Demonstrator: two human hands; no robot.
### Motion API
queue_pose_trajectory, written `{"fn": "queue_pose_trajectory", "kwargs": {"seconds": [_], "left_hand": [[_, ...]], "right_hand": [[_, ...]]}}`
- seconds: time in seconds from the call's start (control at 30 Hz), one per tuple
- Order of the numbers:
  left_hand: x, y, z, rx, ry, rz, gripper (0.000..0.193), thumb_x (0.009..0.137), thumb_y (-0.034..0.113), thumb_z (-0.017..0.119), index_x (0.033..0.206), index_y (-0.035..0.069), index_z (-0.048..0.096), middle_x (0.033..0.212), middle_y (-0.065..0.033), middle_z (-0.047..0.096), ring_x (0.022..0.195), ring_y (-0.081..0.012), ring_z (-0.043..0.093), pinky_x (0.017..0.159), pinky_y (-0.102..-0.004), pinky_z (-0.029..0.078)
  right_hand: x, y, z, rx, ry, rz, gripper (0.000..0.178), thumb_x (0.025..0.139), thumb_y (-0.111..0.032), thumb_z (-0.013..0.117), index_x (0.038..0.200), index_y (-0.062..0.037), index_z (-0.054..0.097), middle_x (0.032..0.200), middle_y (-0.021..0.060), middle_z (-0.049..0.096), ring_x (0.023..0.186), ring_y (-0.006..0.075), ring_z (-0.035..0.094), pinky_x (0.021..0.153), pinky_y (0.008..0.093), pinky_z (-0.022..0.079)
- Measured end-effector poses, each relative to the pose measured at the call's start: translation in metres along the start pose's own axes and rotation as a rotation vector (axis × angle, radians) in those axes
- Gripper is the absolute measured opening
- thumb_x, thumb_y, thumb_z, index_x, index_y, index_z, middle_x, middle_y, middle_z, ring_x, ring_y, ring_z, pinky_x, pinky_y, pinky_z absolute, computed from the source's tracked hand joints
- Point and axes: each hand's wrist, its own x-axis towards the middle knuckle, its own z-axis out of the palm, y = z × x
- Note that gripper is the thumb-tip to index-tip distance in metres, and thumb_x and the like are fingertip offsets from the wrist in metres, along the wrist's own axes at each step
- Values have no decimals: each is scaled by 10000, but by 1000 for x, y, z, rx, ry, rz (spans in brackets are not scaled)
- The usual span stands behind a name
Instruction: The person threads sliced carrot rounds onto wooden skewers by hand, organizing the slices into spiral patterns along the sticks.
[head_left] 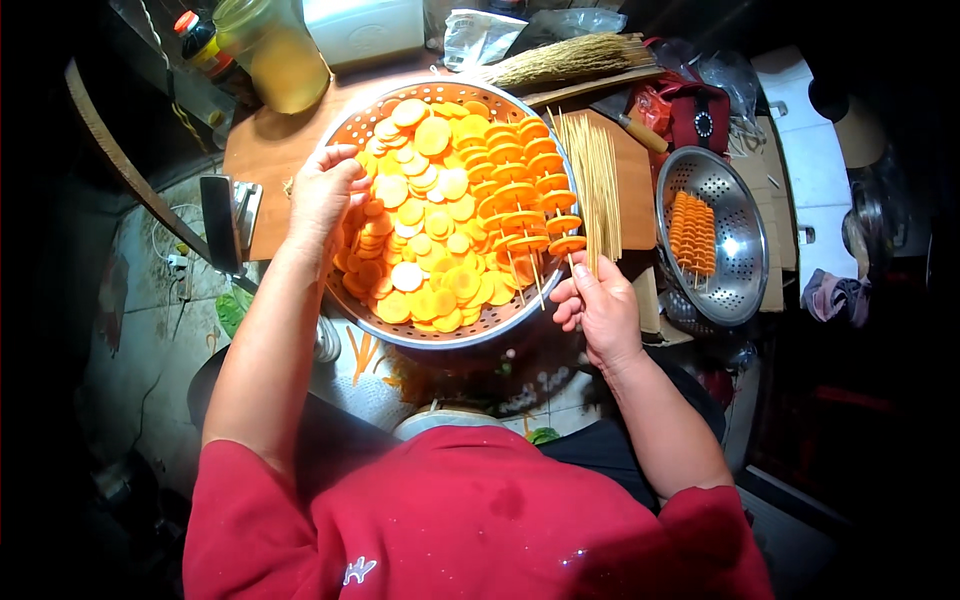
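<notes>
My right hand is closed at the lower right rim of a big metal colander. Its thumb and fingers pinch the lower end of a bamboo skewer, which appears to carry the rightmost row of round carrot slices. Several other loaded carrot skewers lie beside it, on top of loose carrot slices. Over the colander's left rim, my left hand has its fingers curled inward close to the slices; the fingertips are partly hidden. A bundle of bare bamboo skewers lies just right of the colander.
A smaller oval colander at the right holds finished-looking carrot skewers. Behind stand a glass jar, a dark bottle, a white box and a straw brush. A phone-like black slab stands left.
</notes>
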Motion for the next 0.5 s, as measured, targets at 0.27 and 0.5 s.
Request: {"fn": "queue_pose_trajectory", "kwargs": {"seconds": [0.27, 0.5], "left_hand": [[30, -43, -14, 521, -59, 161, 323, 788, 154, 701, 1062, -4, 633, 893, -118, 667, 775, -179, 633, 696, -291, 510], [4, -23, 9, 991, -58, 226, 358, 753, 228, 735, 1018, 13, 628, 1036, -175, 627, 1012, -313, 591, 878, -374, 465]], "right_hand": [[-3, -25, -14, -421, 96, -146, 256, 942, -179, 459, 1080, 6, 568, 871, 92, 643, 530, 85, 562, 485, 188, 439], [-15, -39, 6, -371, -52, -319, 182, 934, -130, 503, 1006, -11, 620, 674, -17, 538, 612, 32, 473, 560, 191, 389]]}}
